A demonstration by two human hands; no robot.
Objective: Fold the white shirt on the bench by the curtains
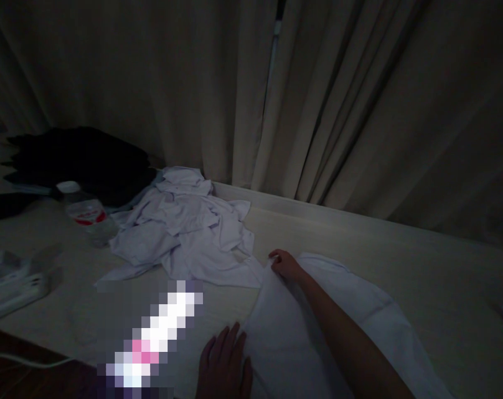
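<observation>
A white garment (284, 332), possibly a shirt, lies spread over the pale surface in front of me. My right hand (285, 267) reaches across it and pinches its far left corner between thumb and fingers. Low in the view, my left hand (224, 360) rests flat with its fingers stretched out, beside the garment's left edge; its thumb touches or nearly touches the fabric. Just beyond the pinched corner lies a crumpled heap of white cloth (193, 227). Part of the spread garment is hidden beneath my right forearm.
A clear plastic bottle (89, 216) with a white cap stands left of the heap. Dark folded clothes (76, 160) are piled behind it. At left sits a white object (14, 282). A blurred-out patch (159, 332) covers something bright. Long curtains (193, 83) hang behind.
</observation>
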